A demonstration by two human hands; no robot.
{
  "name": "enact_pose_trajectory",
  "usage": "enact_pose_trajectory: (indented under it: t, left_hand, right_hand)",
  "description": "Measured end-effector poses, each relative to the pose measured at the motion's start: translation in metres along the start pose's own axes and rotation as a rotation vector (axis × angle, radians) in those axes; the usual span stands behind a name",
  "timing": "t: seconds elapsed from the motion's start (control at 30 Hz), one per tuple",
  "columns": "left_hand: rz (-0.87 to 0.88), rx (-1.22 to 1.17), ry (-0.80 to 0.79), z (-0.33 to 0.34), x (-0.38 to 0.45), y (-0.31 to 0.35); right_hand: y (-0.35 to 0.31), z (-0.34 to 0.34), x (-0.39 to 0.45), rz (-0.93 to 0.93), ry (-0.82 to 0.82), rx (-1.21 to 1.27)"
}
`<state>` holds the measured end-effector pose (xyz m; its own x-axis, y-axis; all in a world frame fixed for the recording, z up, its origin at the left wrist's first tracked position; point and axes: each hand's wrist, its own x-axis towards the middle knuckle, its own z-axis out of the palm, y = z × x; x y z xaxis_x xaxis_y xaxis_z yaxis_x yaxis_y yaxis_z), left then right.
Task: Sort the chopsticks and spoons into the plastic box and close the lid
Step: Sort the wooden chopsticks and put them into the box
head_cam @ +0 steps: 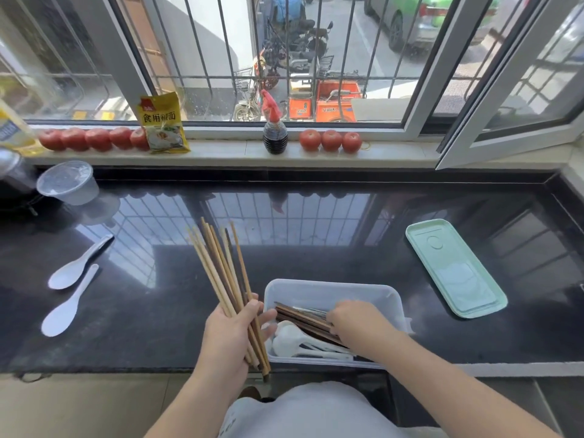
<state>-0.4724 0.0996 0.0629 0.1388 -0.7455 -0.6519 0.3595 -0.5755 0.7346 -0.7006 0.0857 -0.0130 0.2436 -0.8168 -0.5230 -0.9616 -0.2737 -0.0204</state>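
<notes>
- The glossy black stone counter (316, 248) carries everything, with a window sill behind it at 12 o'clock.
- The clear rectangular plastic box (331, 292) stands open at the near edge, at about 5 o'clock. It already holds dark brown chopsticks (303, 317) and white plastic spoons (297, 341). It looks light and likely to slide, so it may need steadying.
- The pale green rectangular plastic lid (455, 267) lies flat at 3 o'clock, well apart from the box. It looks thin and slightly flexible, best taken by its long edges.
- The bundle of long wooden chopsticks (221, 270), light and dark mixed, fans up toward 11 o'clock. They are stiff, light and smooth, apt to slip singly; a grip near the lower third seems to keep them together.
- The left hand (234, 333) is wrapped around that bundle near its lower end, just left of the box.
- The right hand (354, 320) reaches into the box, fingers bent down onto the dark chopsticks; whether it pinches them I cannot tell.
- Two white plastic rice spoons (74, 287) lie at 9 o'clock, not yet sorted. They look light, rigid and slick; the handle is the natural hold.
</notes>
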Motion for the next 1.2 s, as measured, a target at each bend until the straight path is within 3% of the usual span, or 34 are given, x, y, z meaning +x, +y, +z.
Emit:
enact_pose_trajectory:
  t: [0.17, 0.43, 0.5, 0.63, 0.73, 0.83, 0.97, 1.03, 1.07, 1.13, 1.2]
  left_hand:
    - [-0.037, 0.021, -0.069, 0.002, -0.007, -0.001]
    - [-0.031, 0.095, -0.127, 0.005, -0.007, 0.000]
    - [-0.022, 0.096, -0.142, 0.008, -0.006, -0.001]
    - [-0.058, 0.109, -0.262, 0.018, -0.007, -0.002]
    - [-0.037, 0.232, -0.399, 0.031, -0.015, -0.003]
    - [-0.020, 0.273, -0.417, 0.037, -0.017, -0.005]
    - [-0.028, 0.154, -0.208, 0.026, -0.003, -0.005]
    - [0.014, 0.146, -0.100, 0.015, 0.004, -0.004]
    - [0.030, 0.148, -0.064, 0.010, 0.007, -0.004]
    - [0.043, 0.146, -0.020, 0.004, 0.011, -0.003]
    - [0.027, 0.133, 0.001, 0.002, 0.011, -0.003]
  right_hand:
    - [-0.003, 0.021, 0.018, -0.003, 0.028, -0.044]
    - [0.011, 0.011, -0.004, 0.163, 0.154, 0.349]
    - [0.013, 0.003, -0.014, 0.219, 0.196, 0.555]
    - [-0.011, -0.034, -0.038, 0.177, 0.226, 1.281]
    - [-0.041, -0.055, -0.045, 0.003, 0.177, 1.609]
    - [-0.052, -0.064, -0.044, 0.100, 0.239, 1.803]
    - [-0.018, -0.073, -0.050, 0.235, 0.721, 1.689]
    - [0.005, -0.067, -0.051, 0.164, 0.799, 1.270]
    - [0.014, -0.060, -0.047, 0.117, 0.711, 0.955]
    - [0.021, -0.042, -0.032, 0.063, 0.311, 0.412]
    - [0.014, -0.021, -0.017, 0.007, 0.021, 0.149]
